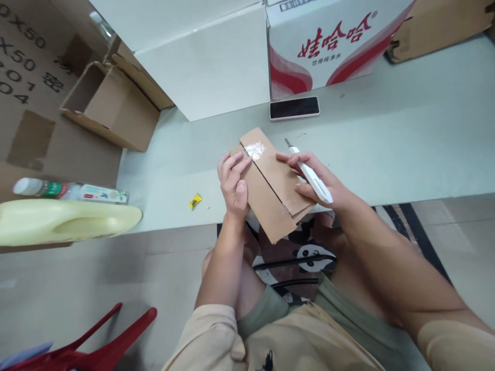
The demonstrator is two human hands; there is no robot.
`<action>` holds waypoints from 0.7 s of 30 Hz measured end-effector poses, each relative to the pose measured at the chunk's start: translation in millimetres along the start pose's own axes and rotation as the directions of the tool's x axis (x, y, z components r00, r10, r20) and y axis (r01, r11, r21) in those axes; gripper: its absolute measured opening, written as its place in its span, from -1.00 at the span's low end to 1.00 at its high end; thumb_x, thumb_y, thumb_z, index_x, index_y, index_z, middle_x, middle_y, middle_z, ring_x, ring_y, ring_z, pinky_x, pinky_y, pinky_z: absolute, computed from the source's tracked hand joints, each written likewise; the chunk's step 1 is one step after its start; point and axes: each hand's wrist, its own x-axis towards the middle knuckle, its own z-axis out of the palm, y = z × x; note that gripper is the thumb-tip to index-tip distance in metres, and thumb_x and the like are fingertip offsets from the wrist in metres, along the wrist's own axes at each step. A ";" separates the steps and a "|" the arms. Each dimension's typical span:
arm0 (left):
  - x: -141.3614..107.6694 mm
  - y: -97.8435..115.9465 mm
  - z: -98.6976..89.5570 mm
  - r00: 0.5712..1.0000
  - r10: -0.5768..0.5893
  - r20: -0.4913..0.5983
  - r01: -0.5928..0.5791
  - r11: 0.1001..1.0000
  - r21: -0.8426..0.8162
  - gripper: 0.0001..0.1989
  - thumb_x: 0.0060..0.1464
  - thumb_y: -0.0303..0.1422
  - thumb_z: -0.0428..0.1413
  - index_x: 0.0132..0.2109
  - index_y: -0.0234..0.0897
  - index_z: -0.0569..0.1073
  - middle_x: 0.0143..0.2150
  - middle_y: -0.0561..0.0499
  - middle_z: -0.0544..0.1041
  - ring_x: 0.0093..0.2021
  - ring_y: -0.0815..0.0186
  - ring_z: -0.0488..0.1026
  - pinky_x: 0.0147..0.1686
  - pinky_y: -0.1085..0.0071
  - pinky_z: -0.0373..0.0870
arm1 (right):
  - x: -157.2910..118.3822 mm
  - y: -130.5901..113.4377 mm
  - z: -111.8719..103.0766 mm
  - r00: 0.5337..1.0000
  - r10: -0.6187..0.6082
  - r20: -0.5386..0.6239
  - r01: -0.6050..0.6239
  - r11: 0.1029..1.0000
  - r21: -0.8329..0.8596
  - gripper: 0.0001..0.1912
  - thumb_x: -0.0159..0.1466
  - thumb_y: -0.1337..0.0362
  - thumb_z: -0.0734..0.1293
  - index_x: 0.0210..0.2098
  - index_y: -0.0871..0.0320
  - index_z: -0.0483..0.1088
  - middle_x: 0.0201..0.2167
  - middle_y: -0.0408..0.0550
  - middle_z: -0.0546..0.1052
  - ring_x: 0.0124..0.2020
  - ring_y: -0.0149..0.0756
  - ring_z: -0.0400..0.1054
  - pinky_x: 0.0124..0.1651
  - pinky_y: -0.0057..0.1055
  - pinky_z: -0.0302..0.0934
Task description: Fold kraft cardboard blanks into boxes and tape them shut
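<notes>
A small brown cardboard box [266, 188] is held tilted over the table's front edge. A dark seam runs along its upper face, with shiny clear tape across the seam's far end. My left hand [234, 183] grips the box's left side, fingers over the top. In my right hand [317, 178] is a white utility knife [311, 178], its blade end pointing away from me, up and left. Fingertips of that same hand touch the right side of the box. The undersides of the box and some fingers are hidden.
A phone [294, 108] lies beyond the box, before a white carton [320, 51]. An open cardboard box [116, 103] stands at left. A yellow wrapper [195, 201], a bottle [50, 188] and a pale yellow container [69, 219] are nearer. A red chair [116, 340] is lower left.
</notes>
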 end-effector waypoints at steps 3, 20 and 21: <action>-1.5 1.8 1.6 1.000 0.003 -0.011 -0.003 1.000 -0.012 -0.43 0.35 -0.04 -0.30 0.11 -0.17 0.49 0.16 -0.10 0.48 0.34 0.08 0.25 0.39 -0.03 0.11 | -0.1 -0.2 0.5 0.984 -0.065 -0.167 0.057 0.997 -0.054 -0.56 0.20 0.01 0.44 -0.01 -0.05 0.29 0.19 -0.04 0.48 0.23 -0.14 0.38 0.26 -0.08 0.25; -3.8 38.3 22.2 1.000 0.005 -0.018 -0.004 0.996 0.091 -0.50 0.35 -0.09 -0.29 0.05 -0.21 0.43 0.16 -0.14 0.48 0.28 0.09 0.32 0.35 -0.01 0.16 | -6.6 -66.8 21.6 0.866 -0.154 -0.476 0.021 0.962 -0.273 -0.73 0.29 0.05 0.38 -0.11 0.03 0.52 -0.28 -0.08 0.61 -0.40 -0.34 0.45 -0.38 -0.35 0.32; -4.0 38.5 22.9 1.000 0.003 -0.003 -0.003 0.996 0.085 -0.49 0.35 -0.08 -0.31 0.06 -0.21 0.42 0.16 -0.15 0.48 0.29 0.09 0.31 0.36 -0.01 0.14 | -7.7 -67.8 21.9 0.883 -0.139 -0.449 -0.009 0.950 -0.313 -0.72 0.31 0.04 0.35 -0.07 0.02 0.51 -0.27 -0.07 0.61 -0.40 -0.31 0.45 -0.37 -0.33 0.33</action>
